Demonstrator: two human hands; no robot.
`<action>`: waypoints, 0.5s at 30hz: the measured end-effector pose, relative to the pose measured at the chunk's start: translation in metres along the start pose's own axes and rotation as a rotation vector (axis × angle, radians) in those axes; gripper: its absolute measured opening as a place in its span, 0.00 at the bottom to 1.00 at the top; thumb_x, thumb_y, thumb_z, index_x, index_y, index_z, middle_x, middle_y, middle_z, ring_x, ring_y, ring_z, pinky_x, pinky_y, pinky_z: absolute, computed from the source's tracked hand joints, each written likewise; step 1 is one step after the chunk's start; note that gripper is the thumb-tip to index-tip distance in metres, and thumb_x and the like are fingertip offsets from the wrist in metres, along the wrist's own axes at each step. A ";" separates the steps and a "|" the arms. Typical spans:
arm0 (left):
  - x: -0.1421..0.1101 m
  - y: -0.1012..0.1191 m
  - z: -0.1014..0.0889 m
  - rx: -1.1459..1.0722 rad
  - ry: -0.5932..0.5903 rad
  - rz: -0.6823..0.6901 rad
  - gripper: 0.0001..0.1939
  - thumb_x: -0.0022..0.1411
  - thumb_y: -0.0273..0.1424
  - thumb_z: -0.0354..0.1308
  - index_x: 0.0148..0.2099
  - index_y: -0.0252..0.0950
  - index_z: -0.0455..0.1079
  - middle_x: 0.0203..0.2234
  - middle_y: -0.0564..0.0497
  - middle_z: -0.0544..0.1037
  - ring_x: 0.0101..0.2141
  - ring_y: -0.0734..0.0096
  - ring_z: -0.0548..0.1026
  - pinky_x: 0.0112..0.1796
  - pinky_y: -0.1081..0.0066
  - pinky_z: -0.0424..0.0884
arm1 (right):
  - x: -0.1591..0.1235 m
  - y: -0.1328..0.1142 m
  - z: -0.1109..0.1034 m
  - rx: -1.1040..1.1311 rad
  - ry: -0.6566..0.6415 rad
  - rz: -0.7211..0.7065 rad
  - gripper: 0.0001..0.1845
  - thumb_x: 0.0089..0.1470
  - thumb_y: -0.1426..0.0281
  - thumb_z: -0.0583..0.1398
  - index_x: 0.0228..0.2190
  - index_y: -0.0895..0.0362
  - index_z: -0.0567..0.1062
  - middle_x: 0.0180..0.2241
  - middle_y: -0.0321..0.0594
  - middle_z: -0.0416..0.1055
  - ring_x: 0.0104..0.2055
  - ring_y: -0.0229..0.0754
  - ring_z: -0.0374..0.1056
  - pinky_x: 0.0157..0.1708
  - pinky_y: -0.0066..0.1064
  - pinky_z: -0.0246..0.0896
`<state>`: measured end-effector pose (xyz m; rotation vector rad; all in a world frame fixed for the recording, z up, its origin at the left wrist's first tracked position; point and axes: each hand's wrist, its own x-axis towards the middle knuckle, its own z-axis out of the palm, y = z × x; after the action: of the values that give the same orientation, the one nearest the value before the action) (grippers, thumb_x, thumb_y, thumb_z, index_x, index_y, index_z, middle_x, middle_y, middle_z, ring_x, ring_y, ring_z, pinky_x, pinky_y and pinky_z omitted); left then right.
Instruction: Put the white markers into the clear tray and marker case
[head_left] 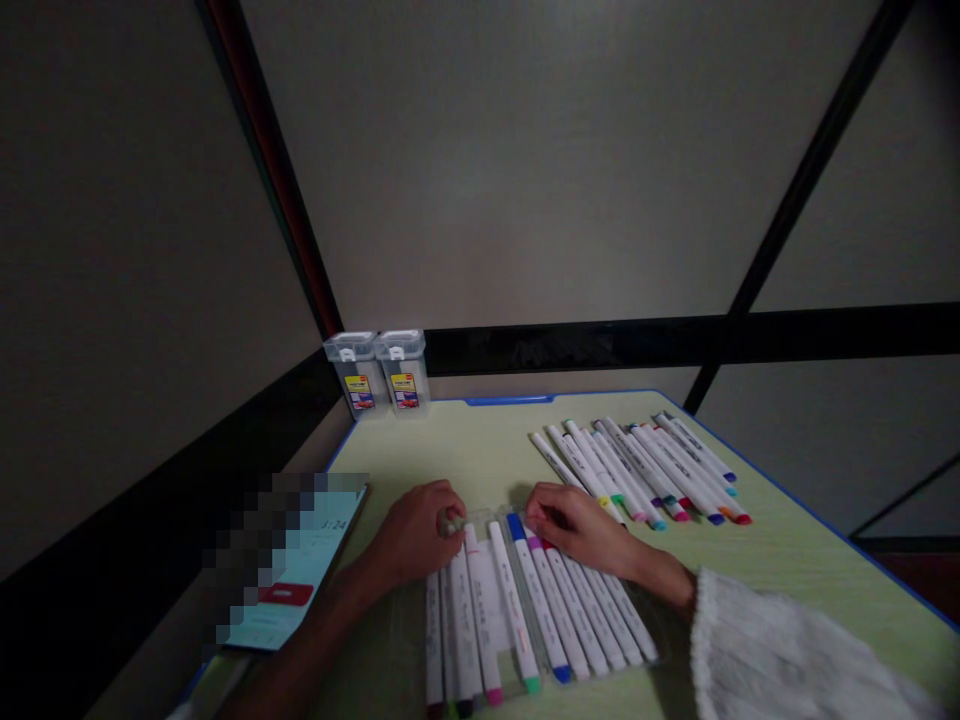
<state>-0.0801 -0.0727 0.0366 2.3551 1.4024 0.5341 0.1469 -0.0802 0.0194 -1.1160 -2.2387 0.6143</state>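
White-barrelled markers [514, 605] lie side by side in a clear plastic case [528, 598] at the near middle of the surface [450, 455], between and below the two hands. Their long axes run from far to near: those on the left stand nearly straight, while those on the right slant, far ends leftward and near ends rightward. Pink, green and blue tips show at the near end; one marker bears blue at both ends. Loose markers [637, 470] form a slanting row at the far right, coloured ends mostly nearer the viewer. The surface is pale yellow-green with a blue edge; two lidded plastic boxes [405, 372] stand side by side at its far left corner. A flat screen [319, 550], partly pixelated, lies at the left, beside the left forearm. Grey wall panels [525, 200] divided by dark strips enclose the scene. The left hand [425, 532] is narrow, its fingers curled at the far end of the left group; the right hand [576, 525], below a white sleeve [780, 640], is likewise curled over the far ends of the right group. Whether either grips a marker or the case cannot be told.
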 end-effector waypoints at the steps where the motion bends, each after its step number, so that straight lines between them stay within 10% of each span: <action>1: 0.000 0.001 0.001 -0.001 -0.001 0.004 0.06 0.44 0.22 0.53 0.27 0.34 0.69 0.24 0.53 0.70 0.23 0.77 0.64 0.25 0.77 0.58 | 0.000 0.000 0.000 0.000 -0.001 0.000 0.08 0.48 0.78 0.52 0.20 0.57 0.65 0.20 0.33 0.60 0.23 0.34 0.56 0.23 0.24 0.50; 15: 0.002 -0.004 -0.004 0.016 -0.014 -0.020 0.11 0.42 0.19 0.49 0.28 0.33 0.70 0.24 0.52 0.71 0.23 0.76 0.65 0.26 0.76 0.59 | 0.000 -0.002 -0.001 0.015 0.000 -0.002 0.09 0.49 0.78 0.52 0.21 0.57 0.65 0.21 0.33 0.60 0.23 0.34 0.56 0.23 0.25 0.50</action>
<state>-0.0842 -0.0687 0.0388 2.3507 1.4274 0.5016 0.1467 -0.0816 0.0214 -1.1060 -2.2312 0.6294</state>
